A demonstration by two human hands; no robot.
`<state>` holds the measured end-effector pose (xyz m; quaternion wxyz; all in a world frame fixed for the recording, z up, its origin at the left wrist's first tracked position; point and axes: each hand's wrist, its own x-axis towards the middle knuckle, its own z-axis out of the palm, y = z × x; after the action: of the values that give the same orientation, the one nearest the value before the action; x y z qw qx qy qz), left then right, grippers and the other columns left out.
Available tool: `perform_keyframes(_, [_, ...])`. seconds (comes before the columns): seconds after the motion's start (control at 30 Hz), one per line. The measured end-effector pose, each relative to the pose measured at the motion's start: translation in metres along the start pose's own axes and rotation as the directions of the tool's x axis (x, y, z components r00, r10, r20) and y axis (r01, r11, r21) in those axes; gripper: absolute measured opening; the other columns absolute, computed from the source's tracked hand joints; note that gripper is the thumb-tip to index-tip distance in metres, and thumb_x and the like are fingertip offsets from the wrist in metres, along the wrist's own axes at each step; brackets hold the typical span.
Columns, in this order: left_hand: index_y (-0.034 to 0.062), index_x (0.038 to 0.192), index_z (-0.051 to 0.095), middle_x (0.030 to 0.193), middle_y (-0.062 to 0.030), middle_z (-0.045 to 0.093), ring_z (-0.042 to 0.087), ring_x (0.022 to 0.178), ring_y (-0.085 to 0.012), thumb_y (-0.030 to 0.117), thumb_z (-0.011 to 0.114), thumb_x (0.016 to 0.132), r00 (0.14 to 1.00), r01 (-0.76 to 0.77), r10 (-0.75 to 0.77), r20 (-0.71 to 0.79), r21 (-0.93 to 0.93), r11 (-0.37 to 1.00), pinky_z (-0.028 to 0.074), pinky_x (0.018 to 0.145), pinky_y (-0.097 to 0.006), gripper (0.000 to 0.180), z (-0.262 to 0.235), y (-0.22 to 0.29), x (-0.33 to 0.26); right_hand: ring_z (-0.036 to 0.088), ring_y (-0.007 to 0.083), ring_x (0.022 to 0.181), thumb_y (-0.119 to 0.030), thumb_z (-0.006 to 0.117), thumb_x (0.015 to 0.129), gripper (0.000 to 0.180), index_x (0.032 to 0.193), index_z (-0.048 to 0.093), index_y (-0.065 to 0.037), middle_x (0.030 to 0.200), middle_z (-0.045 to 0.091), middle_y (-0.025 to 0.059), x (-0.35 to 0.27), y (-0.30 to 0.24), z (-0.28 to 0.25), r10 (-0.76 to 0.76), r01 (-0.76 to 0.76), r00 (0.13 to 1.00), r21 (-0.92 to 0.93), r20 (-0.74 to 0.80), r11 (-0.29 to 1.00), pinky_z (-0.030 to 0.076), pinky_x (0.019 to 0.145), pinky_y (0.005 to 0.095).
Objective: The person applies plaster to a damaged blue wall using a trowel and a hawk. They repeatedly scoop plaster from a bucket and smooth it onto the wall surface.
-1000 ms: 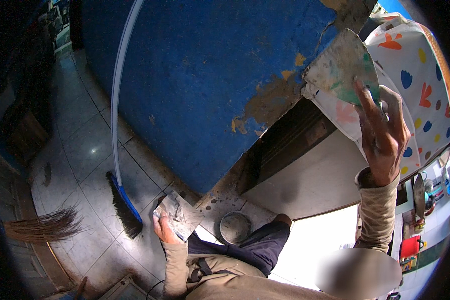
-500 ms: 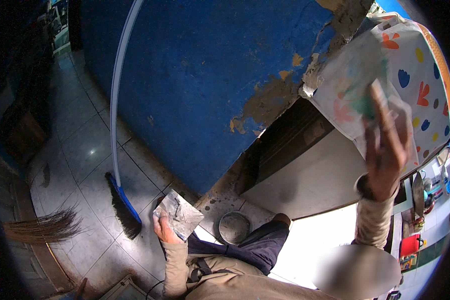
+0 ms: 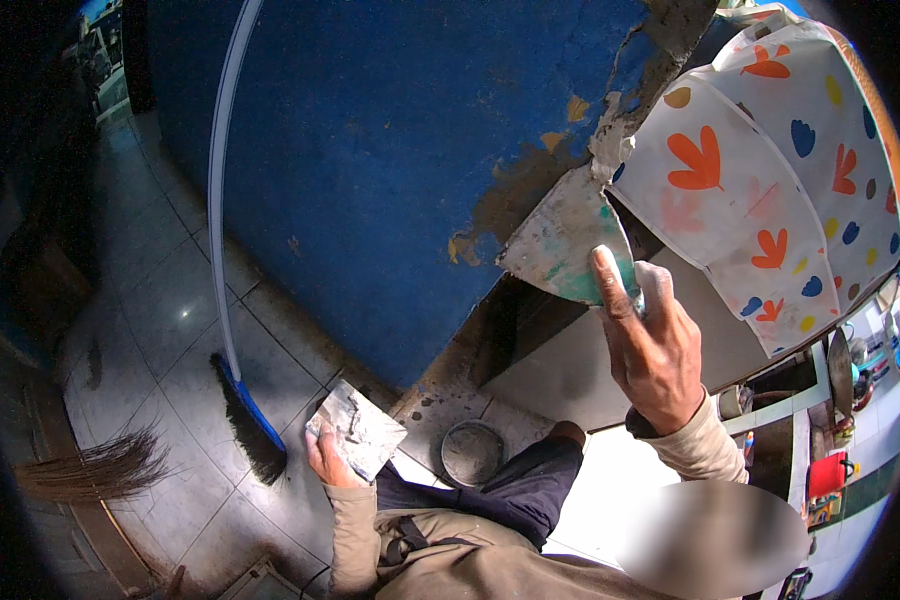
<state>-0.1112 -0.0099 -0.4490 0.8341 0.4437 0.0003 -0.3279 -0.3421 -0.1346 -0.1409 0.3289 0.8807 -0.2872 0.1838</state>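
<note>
My right hand (image 3: pixel 658 352) grips a wide, flat scraper (image 3: pixel 570 248), with the index finger stretched along it. The blade is whitish with green smears and lies against the broken lower edge of a blue wall (image 3: pixel 370 190). Around it the paint has peeled, showing brown patches and crumbling pale plaster (image 3: pixel 610 145). Lower down, my left hand (image 3: pixel 327 456) holds a squarish, pale board (image 3: pixel 368 428) by its left side. Grey-white paste and a dark ragged streak show on the board's top.
A round bucket (image 3: pixel 473 453) stands on the floor near my leg. At left are a blue broom (image 3: pixel 255 425) with a long pale handle and a twig broom (image 3: pixel 95 465). A patterned white cloth (image 3: pixel 745 190) hangs to the right, above a pale panel (image 3: pixel 570 370).
My right hand has swung left with the scraper, from in front of the patterned cloth to the damaged wall edge. My left hand and the board stay nearly where they were.
</note>
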Motion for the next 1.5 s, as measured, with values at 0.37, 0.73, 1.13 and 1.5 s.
perform_keyframes(0.37, [-0.0024,0.110,0.056,0.109,-0.0159,0.059,0.063,0.095,-0.0258,0.019,0.054,0.091,0.999,-0.008,0.009,0.048,-0.012,1.000,0.055,0.078,-0.037,0.029,-0.003,0.005,-0.002,0.057,0.0241,0.070,-0.002,0.065,0.080,0.070,0.145,0.044,-0.017,0.102,0.052,0.0146,0.003,0.005,-0.013,0.063,-0.056,0.997,0.127,-0.048,0.990,0.051,0.058,0.0364])
perform_keyframes(0.73, [-0.0018,0.117,0.054,0.113,-0.0158,0.060,0.064,0.098,-0.0273,0.019,0.054,0.091,0.999,0.029,-0.027,0.046,-0.047,0.998,0.055,0.080,-0.037,0.033,0.003,0.007,-0.006,0.056,0.0245,0.068,-0.008,0.065,0.083,0.069,0.147,0.040,-0.018,0.102,0.050,0.0148,-0.001,-0.011,0.008,0.013,-0.028,0.996,0.177,0.088,0.984,0.051,0.060,0.0366])
perform_keyframes(1.13, [0.0011,0.121,0.057,0.125,-0.0352,0.049,0.053,0.112,-0.0458,0.025,0.082,0.072,0.980,-0.199,0.186,0.074,0.254,0.947,0.049,0.090,-0.049,0.060,-0.035,-0.035,0.014,0.053,0.0221,0.068,-0.009,0.058,0.086,0.068,0.149,0.035,-0.014,0.103,0.048,0.0141,0.002,-0.006,0.020,0.006,-0.014,0.998,0.160,0.055,0.987,0.048,0.059,0.0355])
perform_keyframes(1.5, [-0.0049,0.119,0.052,0.114,-0.0212,0.061,0.065,0.096,-0.0333,0.018,0.051,0.089,0.980,-0.067,0.075,0.183,-0.046,0.997,0.057,0.080,-0.042,0.038,-0.004,0.006,0.007,0.062,0.0292,0.084,0.000,0.068,0.078,0.063,0.136,0.056,-0.023,0.105,0.056,0.0149,-0.036,0.020,0.052,0.370,-0.155,0.891,0.590,-0.263,0.792,0.055,0.070,0.0384])
